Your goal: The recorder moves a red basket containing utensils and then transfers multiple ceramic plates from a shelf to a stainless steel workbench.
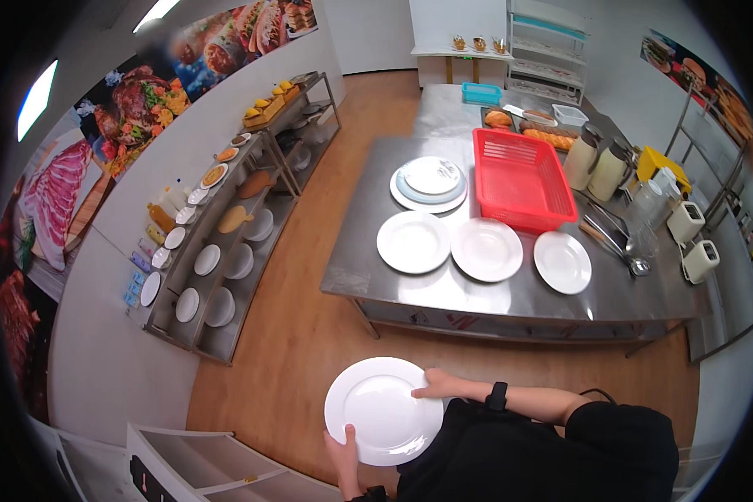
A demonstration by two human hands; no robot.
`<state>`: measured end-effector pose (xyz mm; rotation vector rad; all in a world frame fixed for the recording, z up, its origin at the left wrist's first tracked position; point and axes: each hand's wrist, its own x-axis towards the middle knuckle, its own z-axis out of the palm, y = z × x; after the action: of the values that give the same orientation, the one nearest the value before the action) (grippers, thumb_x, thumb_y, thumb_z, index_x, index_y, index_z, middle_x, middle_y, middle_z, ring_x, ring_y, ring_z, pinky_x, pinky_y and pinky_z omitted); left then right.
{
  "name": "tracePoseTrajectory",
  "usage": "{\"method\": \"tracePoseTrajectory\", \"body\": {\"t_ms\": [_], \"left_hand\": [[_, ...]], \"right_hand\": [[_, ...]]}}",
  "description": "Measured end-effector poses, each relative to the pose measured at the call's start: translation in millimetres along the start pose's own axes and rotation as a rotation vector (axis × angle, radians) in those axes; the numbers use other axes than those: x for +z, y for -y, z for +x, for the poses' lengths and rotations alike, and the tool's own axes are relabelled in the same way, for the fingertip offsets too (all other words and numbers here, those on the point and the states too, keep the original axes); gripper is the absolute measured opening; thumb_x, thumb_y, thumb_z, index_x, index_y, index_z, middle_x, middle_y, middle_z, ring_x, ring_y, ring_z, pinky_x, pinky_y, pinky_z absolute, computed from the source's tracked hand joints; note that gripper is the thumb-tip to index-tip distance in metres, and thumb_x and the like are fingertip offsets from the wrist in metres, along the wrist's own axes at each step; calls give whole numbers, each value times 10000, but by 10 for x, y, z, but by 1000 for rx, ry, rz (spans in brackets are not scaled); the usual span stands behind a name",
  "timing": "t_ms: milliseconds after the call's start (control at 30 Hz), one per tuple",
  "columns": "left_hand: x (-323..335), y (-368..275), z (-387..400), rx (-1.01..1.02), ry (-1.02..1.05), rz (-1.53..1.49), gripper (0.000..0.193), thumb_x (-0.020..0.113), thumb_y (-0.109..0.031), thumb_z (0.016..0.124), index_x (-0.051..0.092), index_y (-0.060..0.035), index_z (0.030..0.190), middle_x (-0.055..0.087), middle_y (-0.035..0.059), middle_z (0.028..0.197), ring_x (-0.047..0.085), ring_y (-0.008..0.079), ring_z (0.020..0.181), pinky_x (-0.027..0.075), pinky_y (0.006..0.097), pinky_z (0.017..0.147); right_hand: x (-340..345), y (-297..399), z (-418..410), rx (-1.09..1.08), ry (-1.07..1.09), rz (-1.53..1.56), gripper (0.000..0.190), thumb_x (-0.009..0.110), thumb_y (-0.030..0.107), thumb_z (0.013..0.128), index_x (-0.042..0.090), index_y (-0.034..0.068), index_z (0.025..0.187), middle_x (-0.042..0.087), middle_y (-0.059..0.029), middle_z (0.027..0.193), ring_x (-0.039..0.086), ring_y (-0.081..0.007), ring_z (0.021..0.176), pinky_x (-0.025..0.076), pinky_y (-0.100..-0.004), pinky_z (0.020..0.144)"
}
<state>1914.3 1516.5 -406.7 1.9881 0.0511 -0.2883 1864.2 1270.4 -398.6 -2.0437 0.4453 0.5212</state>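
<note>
A large white plate is held over the wooden floor, its face turned up. At its lower left rim my left hand grips it, thumb on top and fingers hidden underneath. My right hand holds the rim on the opposite side, thumb lying on the plate's face. In front of me, on the steel table, three white plates lie in a row: one on the left, one in the middle and one on the right. Behind the left one sits a stack of plates, smaller ones on top.
A red plastic basket stands on the table, with vacuum jugs, a ladle and white toasters to its right. Steel shelving with dishes lines the left wall. A white shelf unit is at the lower left.
</note>
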Motion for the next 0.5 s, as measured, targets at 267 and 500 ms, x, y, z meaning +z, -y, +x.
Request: {"method": "tracePoseTrajectory", "body": {"t_ms": [267, 500], "left_hand": [[767, -554, 1302, 55, 110, 170, 408, 546, -230, 704, 435, 38, 992, 530, 202, 907, 516, 304, 850, 396, 341, 727], [1409, -765, 2268, -9, 280, 174, 394, 501, -257, 741, 448, 46, 986, 538, 191, 894, 520, 289, 844, 392, 333, 723]], "right_hand": [[-1063, -83, 1036, 4, -120, 19, 557, 553, 376, 668, 450, -117, 904, 519, -259, 838, 532, -323, 772, 422, -340, 684], [-1729, -171, 1753, 56, -266, 40, 492, 560, 326, 666, 460, -123, 841, 518, -268, 793, 526, -344, 753, 422, -350, 665]]}}
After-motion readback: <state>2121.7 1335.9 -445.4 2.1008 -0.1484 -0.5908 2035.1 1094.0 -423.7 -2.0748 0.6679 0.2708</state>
